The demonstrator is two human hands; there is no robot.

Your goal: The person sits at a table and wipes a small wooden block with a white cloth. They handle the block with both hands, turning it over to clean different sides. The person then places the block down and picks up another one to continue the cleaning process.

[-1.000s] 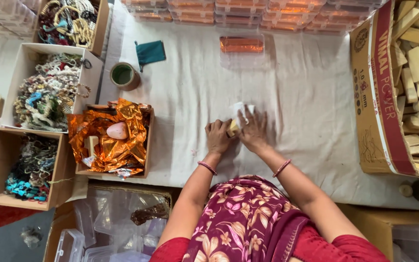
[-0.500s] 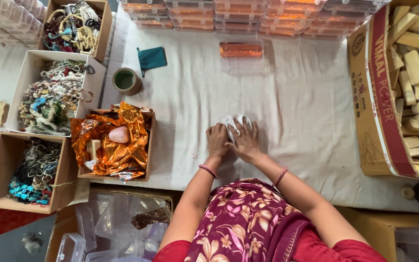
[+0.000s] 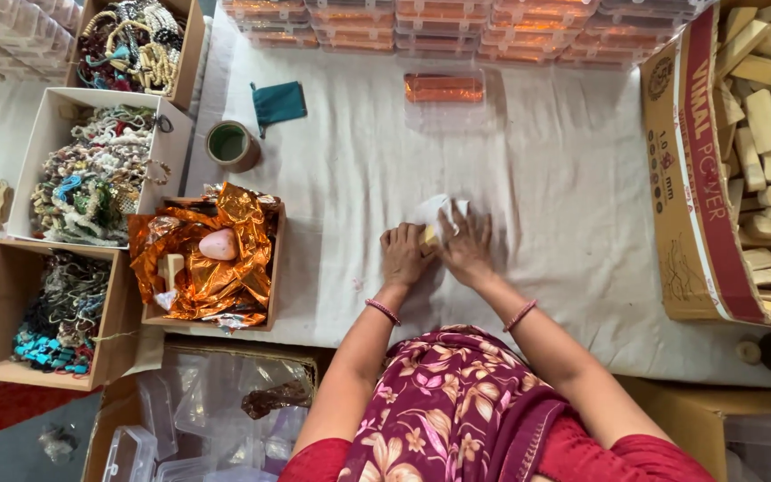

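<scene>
My left hand (image 3: pixel 403 254) and my right hand (image 3: pixel 468 245) press side by side on the white tablecloth (image 3: pixel 546 205). Between them lies a small yellowish block (image 3: pixel 426 236) partly covered by white tissue paper (image 3: pixel 430 210). My right hand's fingers lie over the paper; my left hand holds the block's near end. Most of the block is hidden under my fingers.
A box of orange foil sheets (image 3: pixel 211 259) with a pink stone sits left of my hands. Boxes of beaded bracelets (image 3: pixel 91 174) stand further left. A tape roll (image 3: pixel 229 145), a teal pouch (image 3: pixel 278 103) and a clear case with orange foil (image 3: pixel 444 89) lie beyond. A carton of pale wooden blocks (image 3: pixel 765 152) is at the right.
My hands have shifted slightly while pressing the paper about the block; my right fingers now cover more of the tissue.
</scene>
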